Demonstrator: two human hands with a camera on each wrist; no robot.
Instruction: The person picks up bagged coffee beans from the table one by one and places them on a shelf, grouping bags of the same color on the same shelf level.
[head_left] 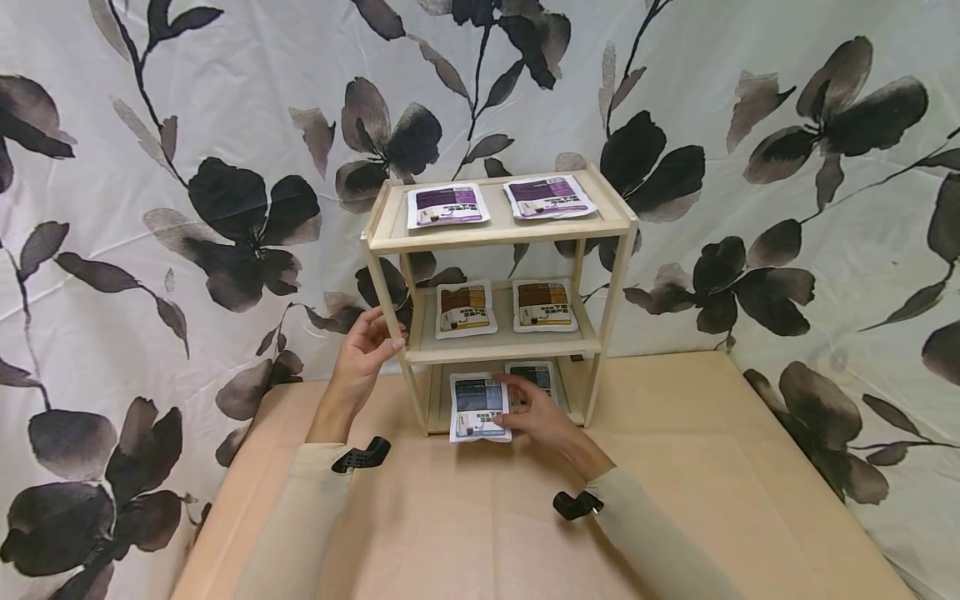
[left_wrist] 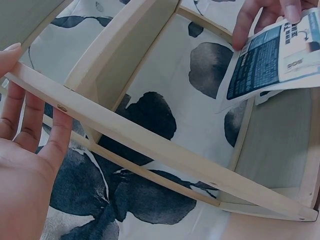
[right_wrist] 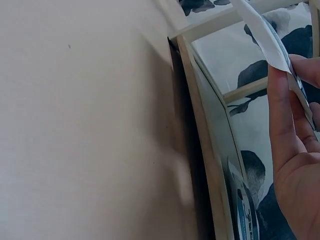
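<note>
A three-tier wooden rack (head_left: 502, 350) stands on the table against a floral cloth. My left hand (head_left: 358, 354) holds its left front post, thumb on one side and fingers on the other. By its right edge, my right hand (head_left: 536, 421) pinches a white-and-blue pouch (head_left: 471, 407) in front of the bottom tier. The right wrist view shows this pouch (right_wrist: 262, 37) raised off the shelf, thumb and fingers on opposite faces. A similar pouch (head_left: 542, 373) lies on the bottom tier's right side, partly hidden behind the right hand.
Two brown-labelled pouches (head_left: 465, 308) lie side by side on the middle tier. On the top tier are two purple-labelled pouches (head_left: 448, 205). Tan covering spreads over the table (head_left: 675, 467), and the floral cloth (head_left: 247, 108) hangs behind and at both sides.
</note>
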